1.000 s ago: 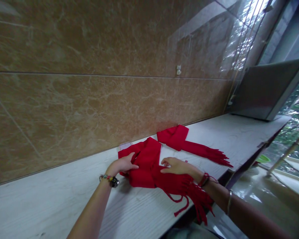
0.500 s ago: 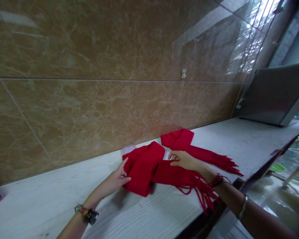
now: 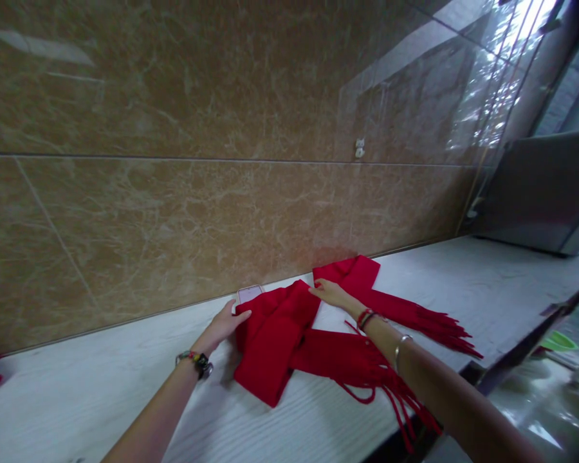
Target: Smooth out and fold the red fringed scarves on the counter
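Daylight from 2 o'clock gives glare on the glossy wall [image 3: 463, 71]. A soft shadow lies at 8 o'clock of the scarf [image 3: 275, 334]; the edges bend and blur.

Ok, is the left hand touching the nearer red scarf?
Touching. The head view shows the left hand with its fingers pressed against the edge of the nearer red scarf, no gap between them.

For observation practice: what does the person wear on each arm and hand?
No sleeves or gloves show. The left hand has a multicoloured bead bracelet at the wrist. The right hand has a red cord bracelet at the wrist and a thin silver bangle farther up.
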{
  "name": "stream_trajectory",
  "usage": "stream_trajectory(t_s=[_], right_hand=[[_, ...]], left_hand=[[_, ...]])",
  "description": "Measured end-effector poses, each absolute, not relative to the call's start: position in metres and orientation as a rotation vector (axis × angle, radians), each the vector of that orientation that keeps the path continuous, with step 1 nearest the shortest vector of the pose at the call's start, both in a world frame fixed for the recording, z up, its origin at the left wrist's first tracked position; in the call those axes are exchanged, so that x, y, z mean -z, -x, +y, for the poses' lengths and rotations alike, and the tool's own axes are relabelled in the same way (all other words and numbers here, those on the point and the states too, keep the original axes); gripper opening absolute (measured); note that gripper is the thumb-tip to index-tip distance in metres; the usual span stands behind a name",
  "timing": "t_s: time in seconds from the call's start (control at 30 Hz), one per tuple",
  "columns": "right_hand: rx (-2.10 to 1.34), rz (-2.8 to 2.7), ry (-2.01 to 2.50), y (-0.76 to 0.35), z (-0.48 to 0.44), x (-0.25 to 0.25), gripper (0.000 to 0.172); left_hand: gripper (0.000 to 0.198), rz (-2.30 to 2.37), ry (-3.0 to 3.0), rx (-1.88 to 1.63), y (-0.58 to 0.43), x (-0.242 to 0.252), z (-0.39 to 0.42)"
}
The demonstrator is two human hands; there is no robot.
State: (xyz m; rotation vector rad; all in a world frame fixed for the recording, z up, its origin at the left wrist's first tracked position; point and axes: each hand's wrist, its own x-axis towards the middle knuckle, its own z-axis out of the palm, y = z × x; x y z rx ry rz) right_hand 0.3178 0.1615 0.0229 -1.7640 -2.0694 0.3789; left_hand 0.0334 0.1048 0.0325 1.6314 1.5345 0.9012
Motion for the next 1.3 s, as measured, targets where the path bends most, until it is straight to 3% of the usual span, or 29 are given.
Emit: stream_trajectory(t_s=[0.13, 0.3, 0.43, 0.57, 0.77, 0.97, 1.07, 1.3], right_hand=[[-0.391, -1.973, 1.799, -0.299, 0.199, -0.008, 0.034], [-0.492, -1.975, 1.77, -0.3, 0.215, 0.008, 0.024], [-0.562, -1.988, 1.754, -0.307, 0.211, 0.018, 0.025], [-0.557, -1.992, 1.767, -0.3, 0.21, 0.023, 0.021], [-0.514, -2.05, 1.711, -0.284, 0.215, 0.025, 0.049], [-0.428, -2.329, 1.393, -0.287, 0.213, 0.01, 0.039], [-0.423, -2.536, 1.158, -0.288, 0.217, -0.003, 0.021], [-0.414, -2.706, 0.993, -0.293, 0.236, -0.012, 0.012]], left_hand=[[0.048, 1.536, -1.534, -0.962, -0.037, -0.029, 0.109], [0.055, 1.549, -1.423, -0.986, -0.018, -0.022, 0.087], [0.044, 1.578, -1.506, -0.945, 0.006, -0.008, 0.075], [0.05, 1.758, -1.588, -0.884, 0.015, 0.007, 0.082], [0.056, 1.96, -1.86, -0.805, 0.016, 0.005, 0.087], [0.036, 2.033, -2.181, -0.766, -0.011, -0.015, 0.061], [0.034, 1.874, -2.078, -0.568, -0.025, -0.018, 0.044], [0.056, 1.704, -1.825, -0.366, -0.014, -0.01, 0.026]])
